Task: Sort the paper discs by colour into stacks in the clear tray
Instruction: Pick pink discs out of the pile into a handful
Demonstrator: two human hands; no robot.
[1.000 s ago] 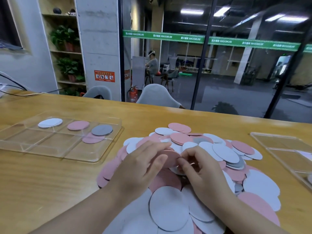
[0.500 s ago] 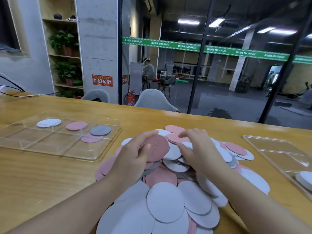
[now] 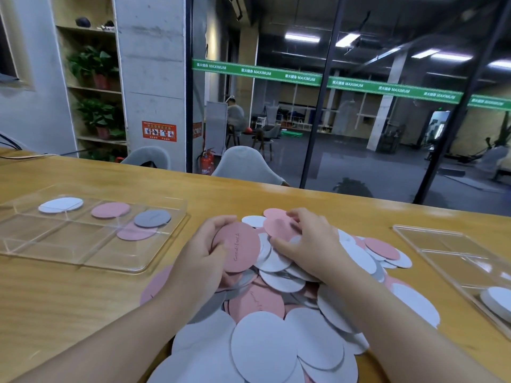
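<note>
Pink paper fills my left hand (image 3: 204, 258): its fingers curl round the far edge of a pink disc (image 3: 238, 247) and the thumb presses the near face, so the disc stands tilted above the heap of paper discs (image 3: 279, 322); a thin line of script runs across the disc, too small for me to read. My right hand (image 3: 309, 244) lies over the far part of the heap, fingers bent and spread, the fingertips (image 3: 291, 215) pinching the edge of a second pink disc (image 3: 278, 226) while the thumb rests on white discs beneath; the heap itself is a loose mix of white, pink and grey on the wooden table (image 3: 55, 299).

To my left the clear tray (image 3: 154, 261) holds a white disc (image 3: 60, 205), a pink disc in the tray (image 3: 110, 210), a grey disc (image 3: 152, 218) and, partly under the grey one, another pink disc (image 3: 135, 234). On my right a second clear tray (image 3: 442, 244) holds a white stack (image 3: 497, 302) at its near end.

Beyond the glass a green band (image 3: 326, 80) repeats the word MAXIMUM; an orange sign (image 3: 159, 131) on the concrete pillar has text I cannot read; a red fire extinguisher (image 3: 207, 163) stands below it.
</note>
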